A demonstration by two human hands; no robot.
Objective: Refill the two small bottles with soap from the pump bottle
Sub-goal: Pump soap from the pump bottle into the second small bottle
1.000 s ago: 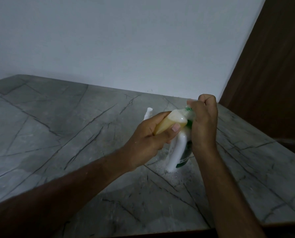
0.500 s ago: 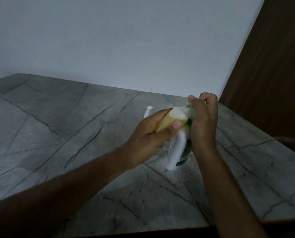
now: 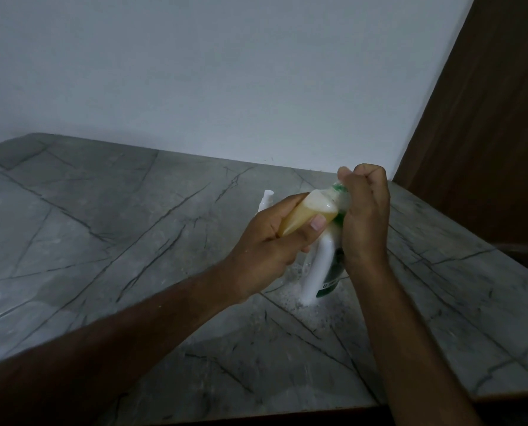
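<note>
While the left hand (image 3: 265,253) wraps around a small bottle (image 3: 307,215) and tilts it with its mouth up and to the right, the right hand (image 3: 365,216) is curled in a fist over the green-topped head of the pump bottle (image 3: 319,272). The small bottle is translucent and holds amber soap in its lower part, with pale foam above near the neck; its mouth meets the green pump head (image 3: 339,190) just under the right thumb. The left grip is closed firmly on the small bottle, thumb across its near side. The right grip is closed on the pump head, fingers folded down over it.

The pump bottle stands upright on the grey veined table (image 3: 118,235), toward its right side, directly below both hands. Its body is white with a dark green label on the right face; a little white writing shows at the label's lower edge but is too small to read. Foam flecks (image 3: 290,279) lie on the table around its base. Behind the left hand, farther away, a white bottle top (image 3: 265,199) pokes up; its body is hidden.
</note>
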